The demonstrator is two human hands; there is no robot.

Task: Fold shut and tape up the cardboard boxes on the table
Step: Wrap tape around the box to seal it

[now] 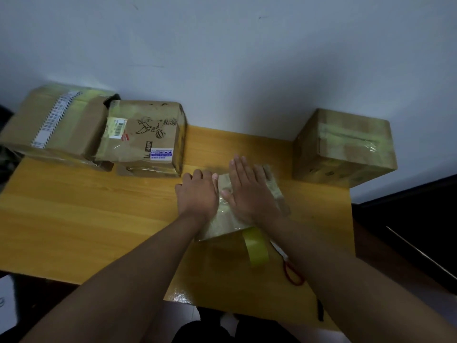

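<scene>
Four cardboard boxes sit on your yellow wooden table (74,206). At the far left lies the long box (53,125) with a white printed strip, touching the printed box (146,137) that carries a cartoon drawing and a barcode label. Well apart, at the far right corner, stands the taped box (346,147). Between them, right in front of you, is the small box (247,194). Your right hand (249,191) lies flat on its top, fingers straight and spread. Your left hand (197,191) curls over its left edge, gripping it. Just beside its near edge stands the yellow tape roll (256,248), and red-handled scissors (291,273) lie near that.
</scene>
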